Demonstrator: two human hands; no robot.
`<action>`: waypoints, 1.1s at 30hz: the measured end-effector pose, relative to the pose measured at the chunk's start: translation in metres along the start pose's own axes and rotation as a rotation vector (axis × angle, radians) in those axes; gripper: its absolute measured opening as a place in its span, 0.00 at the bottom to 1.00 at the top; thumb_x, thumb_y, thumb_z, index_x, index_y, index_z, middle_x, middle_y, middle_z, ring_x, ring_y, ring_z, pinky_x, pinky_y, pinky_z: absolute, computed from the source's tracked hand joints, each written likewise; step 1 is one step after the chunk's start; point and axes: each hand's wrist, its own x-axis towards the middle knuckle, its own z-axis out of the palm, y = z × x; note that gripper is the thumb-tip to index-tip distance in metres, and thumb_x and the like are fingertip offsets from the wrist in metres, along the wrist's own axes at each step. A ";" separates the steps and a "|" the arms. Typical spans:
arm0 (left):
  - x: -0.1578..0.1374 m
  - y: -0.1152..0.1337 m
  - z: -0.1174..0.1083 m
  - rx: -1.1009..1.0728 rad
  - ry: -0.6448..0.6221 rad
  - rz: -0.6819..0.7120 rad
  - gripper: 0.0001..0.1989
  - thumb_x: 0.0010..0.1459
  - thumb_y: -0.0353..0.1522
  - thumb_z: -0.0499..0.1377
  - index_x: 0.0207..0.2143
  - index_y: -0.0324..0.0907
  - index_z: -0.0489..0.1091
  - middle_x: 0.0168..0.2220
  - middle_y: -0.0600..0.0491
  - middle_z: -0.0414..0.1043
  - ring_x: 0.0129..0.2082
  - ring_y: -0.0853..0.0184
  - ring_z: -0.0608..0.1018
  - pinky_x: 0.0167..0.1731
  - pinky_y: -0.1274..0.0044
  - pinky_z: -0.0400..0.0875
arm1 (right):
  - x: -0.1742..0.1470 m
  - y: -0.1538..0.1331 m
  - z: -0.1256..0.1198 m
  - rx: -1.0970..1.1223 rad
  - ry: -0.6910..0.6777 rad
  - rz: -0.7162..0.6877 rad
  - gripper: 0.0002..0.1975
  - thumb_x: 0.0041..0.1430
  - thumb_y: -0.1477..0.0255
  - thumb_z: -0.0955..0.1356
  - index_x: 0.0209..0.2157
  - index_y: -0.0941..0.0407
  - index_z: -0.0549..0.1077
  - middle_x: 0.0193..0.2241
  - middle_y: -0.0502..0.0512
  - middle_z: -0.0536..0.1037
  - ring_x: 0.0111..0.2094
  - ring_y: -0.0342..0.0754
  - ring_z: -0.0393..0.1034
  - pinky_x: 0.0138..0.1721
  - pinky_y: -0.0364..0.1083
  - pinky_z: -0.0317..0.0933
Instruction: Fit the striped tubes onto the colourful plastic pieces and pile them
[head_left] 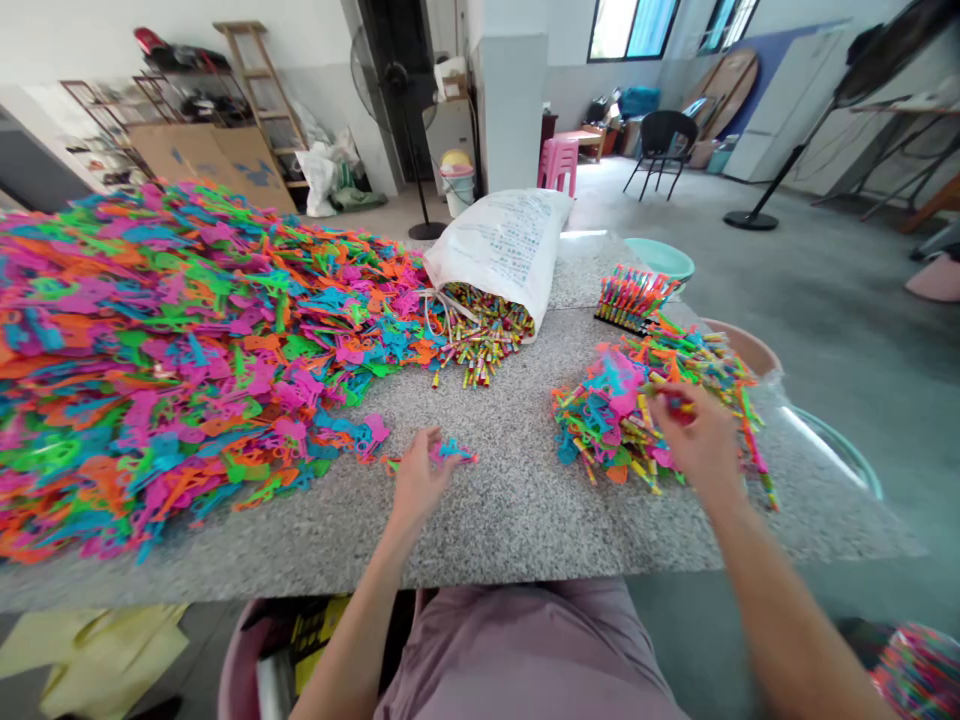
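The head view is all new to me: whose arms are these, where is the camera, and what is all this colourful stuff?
There's no machine here: these are a person's bare arms. The single picture comes from a camera worn on that person's head, looking forward and down.

On the speckled tabletop lies a big heap of bright plastic pieces at left. Patterned sticks spill from a white sack, and a smaller mixed heap lies at right.

The left hand is at a small bluish piece; I can't tell whether it is held. The right hand, over the mixed heap, seems to pinch something patterned, but blur hides the details.
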 end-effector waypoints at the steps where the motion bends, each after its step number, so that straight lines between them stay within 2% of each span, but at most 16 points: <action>1: 0.003 -0.010 -0.005 0.133 0.039 0.022 0.22 0.51 0.37 0.63 0.49 0.41 0.68 0.48 0.44 0.70 0.51 0.57 0.71 0.51 0.63 0.65 | 0.016 0.014 -0.005 -0.107 0.090 -0.008 0.14 0.56 0.62 0.67 0.38 0.57 0.76 0.35 0.59 0.73 0.38 0.53 0.68 0.40 0.51 0.64; 5: 0.003 -0.032 -0.006 0.473 -0.098 0.075 0.24 0.47 0.38 0.67 0.48 0.47 0.71 0.53 0.46 0.66 0.55 0.51 0.66 0.52 0.59 0.61 | 0.049 0.044 -0.010 -0.359 0.136 -0.046 0.16 0.57 0.62 0.65 0.38 0.58 0.76 0.36 0.62 0.70 0.42 0.56 0.65 0.43 0.55 0.61; 8: -0.001 -0.037 0.004 0.545 -0.107 0.101 0.16 0.53 0.36 0.62 0.46 0.47 0.73 0.50 0.48 0.69 0.52 0.54 0.68 0.52 0.61 0.61 | 0.037 0.029 -0.001 -0.342 0.221 -0.058 0.16 0.59 0.64 0.64 0.42 0.58 0.76 0.36 0.61 0.72 0.40 0.55 0.67 0.42 0.54 0.62; 10: 0.001 -0.036 0.009 0.536 -0.096 0.141 0.16 0.56 0.35 0.60 0.47 0.45 0.72 0.47 0.47 0.71 0.51 0.56 0.69 0.52 0.63 0.62 | 0.017 0.005 0.012 -0.188 0.186 -0.066 0.15 0.60 0.64 0.64 0.43 0.57 0.75 0.36 0.60 0.74 0.36 0.53 0.68 0.40 0.52 0.63; 11: 0.002 -0.035 0.011 0.518 -0.104 0.161 0.18 0.56 0.36 0.60 0.50 0.44 0.70 0.47 0.46 0.71 0.51 0.56 0.69 0.51 0.63 0.62 | 0.004 -0.008 0.023 -0.082 0.109 -0.076 0.15 0.60 0.64 0.64 0.43 0.57 0.74 0.36 0.59 0.75 0.33 0.51 0.69 0.39 0.50 0.64; 13: 0.005 -0.032 0.015 0.454 -0.155 0.209 0.26 0.54 0.36 0.62 0.56 0.44 0.65 0.46 0.46 0.72 0.50 0.56 0.70 0.51 0.63 0.63 | -0.025 -0.036 0.049 0.146 -0.216 -0.096 0.12 0.61 0.66 0.63 0.41 0.55 0.74 0.35 0.56 0.77 0.31 0.48 0.71 0.35 0.46 0.65; 15: 0.005 -0.030 0.019 0.352 -0.240 0.282 0.31 0.52 0.33 0.63 0.59 0.46 0.61 0.48 0.47 0.72 0.52 0.57 0.70 0.53 0.64 0.63 | -0.053 -0.059 0.080 0.197 -0.569 -0.157 0.12 0.60 0.69 0.64 0.44 0.55 0.74 0.39 0.57 0.77 0.37 0.49 0.72 0.40 0.45 0.65; 16: 0.003 -0.030 0.021 0.296 -0.270 0.322 0.31 0.53 0.30 0.62 0.59 0.47 0.61 0.51 0.48 0.71 0.54 0.58 0.69 0.54 0.64 0.62 | -0.067 -0.067 0.095 0.139 -0.683 -0.164 0.13 0.59 0.71 0.65 0.46 0.55 0.73 0.41 0.58 0.77 0.41 0.50 0.72 0.43 0.46 0.63; 17: 0.000 -0.030 0.022 0.242 -0.272 0.350 0.29 0.54 0.28 0.60 0.59 0.48 0.61 0.53 0.48 0.69 0.56 0.60 0.68 0.56 0.65 0.61 | -0.079 -0.073 0.108 0.083 -0.748 -0.140 0.13 0.59 0.72 0.64 0.45 0.56 0.74 0.40 0.59 0.77 0.42 0.51 0.71 0.44 0.46 0.63; 19: -0.007 -0.032 0.024 0.170 -0.156 0.316 0.25 0.56 0.28 0.56 0.57 0.47 0.63 0.55 0.48 0.67 0.57 0.62 0.67 0.57 0.66 0.60 | -0.100 -0.081 0.127 0.030 -0.808 -0.120 0.11 0.59 0.73 0.65 0.42 0.57 0.75 0.38 0.59 0.77 0.41 0.51 0.71 0.44 0.46 0.62; 22: -0.017 -0.034 0.031 0.247 0.105 0.069 0.20 0.55 0.36 0.59 0.50 0.42 0.68 0.48 0.44 0.71 0.51 0.58 0.71 0.52 0.64 0.64 | -0.118 -0.083 0.137 0.118 -0.846 -0.126 0.09 0.56 0.74 0.67 0.39 0.56 0.76 0.36 0.56 0.77 0.40 0.50 0.71 0.43 0.45 0.62; 24: -0.021 -0.029 0.038 0.388 0.160 -0.083 0.21 0.51 0.41 0.62 0.45 0.40 0.69 0.45 0.43 0.70 0.50 0.53 0.71 0.49 0.61 0.64 | -0.118 -0.080 0.136 0.232 -0.847 -0.098 0.10 0.54 0.75 0.67 0.39 0.56 0.75 0.35 0.55 0.77 0.38 0.49 0.72 0.41 0.45 0.63; 26: -0.020 -0.020 0.046 0.475 0.137 -0.169 0.22 0.47 0.40 0.65 0.43 0.39 0.69 0.46 0.42 0.69 0.51 0.49 0.70 0.48 0.59 0.62 | -0.109 -0.073 0.132 0.332 -0.805 -0.023 0.10 0.55 0.74 0.67 0.41 0.57 0.73 0.33 0.54 0.78 0.34 0.48 0.72 0.38 0.45 0.65; 28: -0.019 -0.009 0.050 0.409 0.087 -0.192 0.21 0.47 0.35 0.65 0.43 0.40 0.66 0.44 0.44 0.70 0.49 0.52 0.71 0.47 0.61 0.63 | -0.095 -0.065 0.126 0.403 -0.713 0.062 0.09 0.56 0.71 0.66 0.40 0.57 0.72 0.31 0.53 0.77 0.30 0.47 0.71 0.34 0.45 0.65; 30: -0.018 0.003 0.049 0.191 -0.015 -0.155 0.18 0.48 0.30 0.63 0.42 0.41 0.64 0.38 0.49 0.73 0.42 0.58 0.75 0.44 0.67 0.65 | -0.081 -0.057 0.116 0.469 -0.590 0.113 0.09 0.56 0.67 0.67 0.37 0.57 0.72 0.30 0.53 0.77 0.30 0.47 0.71 0.34 0.46 0.66; 33: -0.023 0.021 0.040 -0.193 -0.240 -0.053 0.14 0.50 0.29 0.60 0.41 0.43 0.63 0.31 0.55 0.75 0.33 0.65 0.77 0.36 0.74 0.68 | -0.069 -0.054 0.098 0.470 -0.494 0.041 0.09 0.56 0.66 0.68 0.36 0.56 0.74 0.33 0.55 0.77 0.35 0.49 0.72 0.38 0.47 0.65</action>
